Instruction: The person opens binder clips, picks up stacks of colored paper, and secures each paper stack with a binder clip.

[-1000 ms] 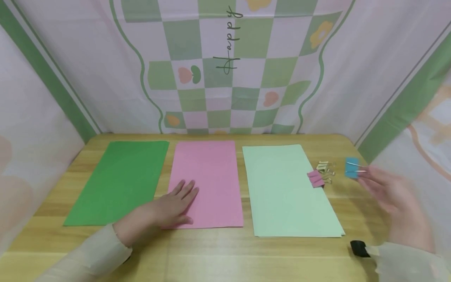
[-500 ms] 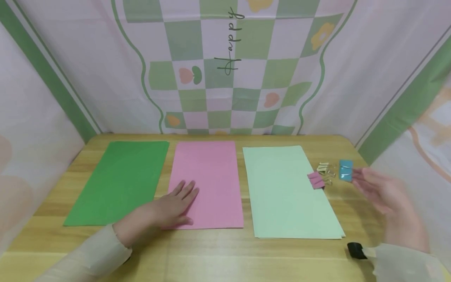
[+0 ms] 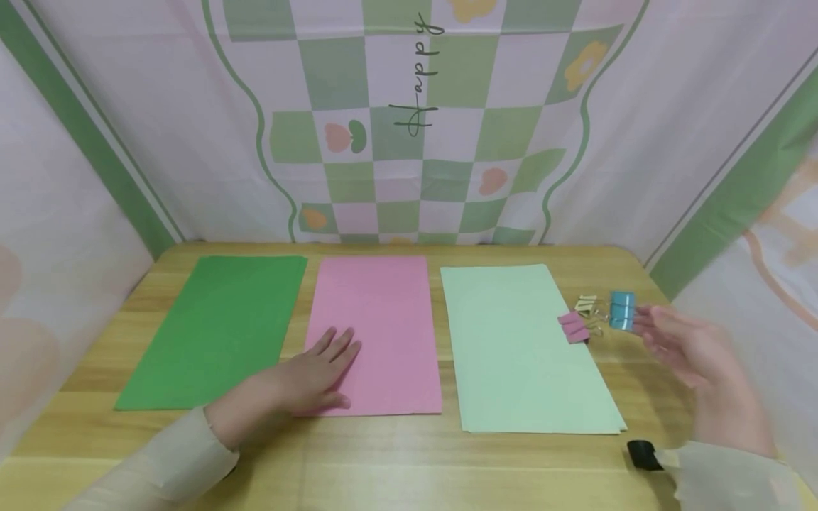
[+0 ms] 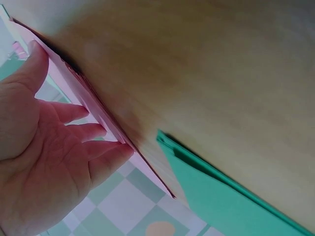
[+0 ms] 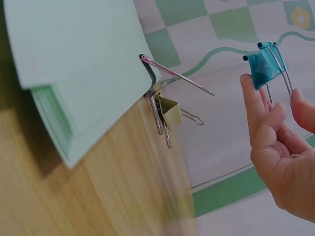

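Observation:
My left hand [image 3: 307, 376] rests on the near left part of a stack of pink paper [image 3: 390, 305], fingers spread and nearly straight. The left wrist view shows its palm side against the pink sheets [image 4: 69, 81]. At the right, my right hand [image 3: 699, 348] pinches a blue binder clip [image 3: 622, 311] by its wire handles, held up above the table. Thumb and fingertips meet those handles in the right wrist view, and the clip [image 5: 268, 66] grips nothing. Just left of it, a pink binder clip [image 3: 573, 327] overlaps the right edge of the light green paper [image 3: 511, 348]; whether it grips the sheets I cannot tell.
A yellow binder clip [image 3: 584, 305] lies on the wooden table [image 3: 383, 461] behind the pink one. On the left is a stack of dark green paper [image 3: 224, 326]. A patterned curtain [image 3: 396, 177] stands behind the table's far edge.
My right hand has moved left with the blue binder clip, closer to the other clips. The clip has turned slightly. The left hand has stayed on the pink paper.

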Demonstrator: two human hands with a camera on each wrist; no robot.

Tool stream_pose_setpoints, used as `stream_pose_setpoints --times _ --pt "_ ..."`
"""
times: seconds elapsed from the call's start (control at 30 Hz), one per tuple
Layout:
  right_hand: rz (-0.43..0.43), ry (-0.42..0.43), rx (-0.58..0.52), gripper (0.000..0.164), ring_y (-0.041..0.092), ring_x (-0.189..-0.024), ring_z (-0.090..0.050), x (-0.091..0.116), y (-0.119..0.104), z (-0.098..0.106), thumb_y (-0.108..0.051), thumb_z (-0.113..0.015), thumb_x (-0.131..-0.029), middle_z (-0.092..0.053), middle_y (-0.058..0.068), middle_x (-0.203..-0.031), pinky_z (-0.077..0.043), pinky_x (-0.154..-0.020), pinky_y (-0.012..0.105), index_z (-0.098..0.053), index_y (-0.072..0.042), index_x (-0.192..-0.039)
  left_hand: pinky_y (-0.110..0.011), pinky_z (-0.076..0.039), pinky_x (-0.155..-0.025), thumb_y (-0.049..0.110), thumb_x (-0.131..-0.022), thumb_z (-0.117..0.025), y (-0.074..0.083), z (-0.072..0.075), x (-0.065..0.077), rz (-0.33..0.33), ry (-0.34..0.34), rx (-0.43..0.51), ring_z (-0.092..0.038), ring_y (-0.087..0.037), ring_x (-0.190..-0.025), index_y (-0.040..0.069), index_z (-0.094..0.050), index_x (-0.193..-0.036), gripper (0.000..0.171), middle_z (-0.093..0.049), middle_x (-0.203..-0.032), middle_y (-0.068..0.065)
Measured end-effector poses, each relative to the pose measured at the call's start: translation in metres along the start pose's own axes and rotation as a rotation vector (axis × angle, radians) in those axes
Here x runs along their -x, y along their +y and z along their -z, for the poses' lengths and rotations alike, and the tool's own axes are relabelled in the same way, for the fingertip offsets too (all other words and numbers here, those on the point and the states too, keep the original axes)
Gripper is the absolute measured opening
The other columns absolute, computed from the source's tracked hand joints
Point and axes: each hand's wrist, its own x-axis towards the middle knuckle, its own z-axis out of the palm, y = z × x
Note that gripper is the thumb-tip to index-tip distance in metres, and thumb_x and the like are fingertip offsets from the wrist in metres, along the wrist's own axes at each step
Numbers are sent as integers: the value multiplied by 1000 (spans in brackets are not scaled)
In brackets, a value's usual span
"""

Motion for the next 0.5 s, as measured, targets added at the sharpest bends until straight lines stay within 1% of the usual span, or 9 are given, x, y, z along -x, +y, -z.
stream_pose_setpoints --times 0.27,0.5 --pt "-28 54 -18 34 15 -87 -74 -2 -1 -11 -4 -42 -105 -77 6 -98 -59 -70 21 -76 -8 -105 -56 -24 -121 45 -98 -57 -1 -1 0 8 -5 5 -1 -45 -153 3 -15 -158 85 0 -167 -19" --pt "-3 18 -47 34 16 -88 -74 -4 -1 -16 -3 -41 -105 -77 8 -99 -59 -70 21 -76 -6 -106 -57 -26 -120 49 -96 -57 -2 -1 0 13 1 -1 -2 -44 -153 5 -16 -159 87 -1 -167 -18"
